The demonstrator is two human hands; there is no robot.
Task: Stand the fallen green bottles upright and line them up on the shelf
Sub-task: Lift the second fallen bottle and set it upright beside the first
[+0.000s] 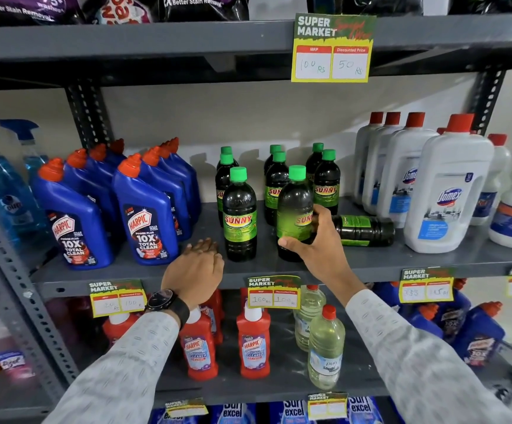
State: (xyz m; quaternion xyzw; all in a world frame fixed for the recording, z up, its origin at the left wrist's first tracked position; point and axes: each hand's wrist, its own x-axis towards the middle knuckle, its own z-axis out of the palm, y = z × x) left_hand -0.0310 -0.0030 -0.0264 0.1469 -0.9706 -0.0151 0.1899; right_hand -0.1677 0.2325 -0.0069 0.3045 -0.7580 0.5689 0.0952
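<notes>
Several dark green Sunny bottles with green caps stand in three short rows on the grey middle shelf (144,270). My right hand (316,240) grips the front bottle of the middle row (294,209), which stands upright at the shelf's front. Just right of it one green bottle (366,231) lies on its side, its cap end hidden behind my hand. The front bottle of the left row (239,218) stands upright. My left hand (199,264) rests at the shelf's front edge beside that bottle, fingers loosely curled and holding nothing.
Blue Harpic bottles (144,218) stand close on the left of the green ones and white Domex bottles (444,191) on the right. Price tags (274,292) hang along the shelf's front lip. Red and clear bottles fill the shelf below.
</notes>
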